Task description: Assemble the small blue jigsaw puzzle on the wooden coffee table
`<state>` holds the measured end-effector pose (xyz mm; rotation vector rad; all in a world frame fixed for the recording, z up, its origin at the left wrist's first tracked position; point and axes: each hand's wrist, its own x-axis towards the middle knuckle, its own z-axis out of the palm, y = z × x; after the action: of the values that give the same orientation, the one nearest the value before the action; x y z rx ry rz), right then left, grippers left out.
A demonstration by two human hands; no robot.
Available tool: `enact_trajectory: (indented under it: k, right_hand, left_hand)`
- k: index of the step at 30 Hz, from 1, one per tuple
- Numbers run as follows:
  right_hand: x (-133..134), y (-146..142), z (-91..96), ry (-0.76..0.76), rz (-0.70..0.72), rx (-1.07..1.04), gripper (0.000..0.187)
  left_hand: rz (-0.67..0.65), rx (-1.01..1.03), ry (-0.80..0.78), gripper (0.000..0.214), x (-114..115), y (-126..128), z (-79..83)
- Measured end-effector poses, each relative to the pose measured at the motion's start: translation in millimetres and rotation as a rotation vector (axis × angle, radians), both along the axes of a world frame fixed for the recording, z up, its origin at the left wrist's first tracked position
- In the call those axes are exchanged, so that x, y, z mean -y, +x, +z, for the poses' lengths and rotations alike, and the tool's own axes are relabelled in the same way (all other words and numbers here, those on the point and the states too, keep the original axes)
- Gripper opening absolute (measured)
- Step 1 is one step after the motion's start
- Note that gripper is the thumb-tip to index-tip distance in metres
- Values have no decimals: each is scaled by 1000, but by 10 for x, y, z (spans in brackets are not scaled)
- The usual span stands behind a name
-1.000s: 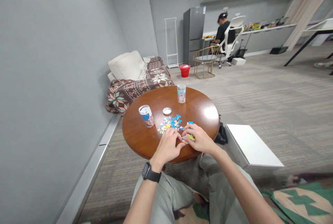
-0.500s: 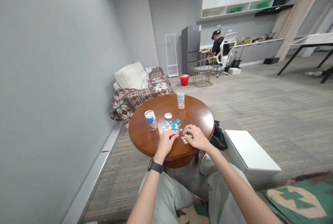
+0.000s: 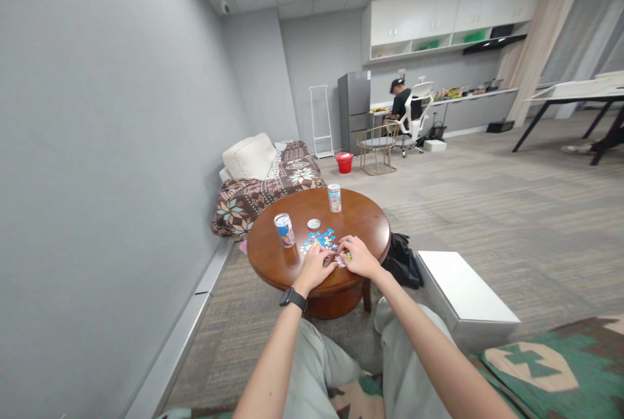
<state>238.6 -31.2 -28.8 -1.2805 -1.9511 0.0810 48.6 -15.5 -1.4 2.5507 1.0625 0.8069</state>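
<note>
Just below the frame's centre, puzzle pieces [image 3: 324, 237] lie on the brown surface [image 3: 266, 237]. Left hand [image 3: 316, 266] and right hand [image 3: 358, 257] curl there, apparently joining some; how closed either grip is, I cannot tell. Next calls for fine alignment.

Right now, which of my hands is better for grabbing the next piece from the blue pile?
Probably your left hand: its fingers are right by the near edge of the blue pile. Your right hand looks busy with the smaller group of pieces closer to you.
</note>
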Motion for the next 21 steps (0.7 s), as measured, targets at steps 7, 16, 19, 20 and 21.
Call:
enact_trajectory:
  k: [7, 16, 19, 20, 21]
  right_hand:
    - [-41, 36, -25, -85, 45, -24, 10]
    - [7, 34, -39, -3, 68, -17, 16]
    - [81, 3, 32, -27, 12, 44, 18]
    - [104, -7, 60, -39, -12, 58, 17]
    - [124, -15, 85, -47, -32, 72, 17]
  left_hand:
    - [-12, -8, 5, 12, 1, 14, -31]
    - [-75, -84, 74, 14, 107, 34, 48]
    - [-95, -108, 90, 16, 123, 32, 56]
    - [-90, -111, 90, 16, 125, 32, 57]
    - [-80, -113, 90, 17, 128, 33, 57]
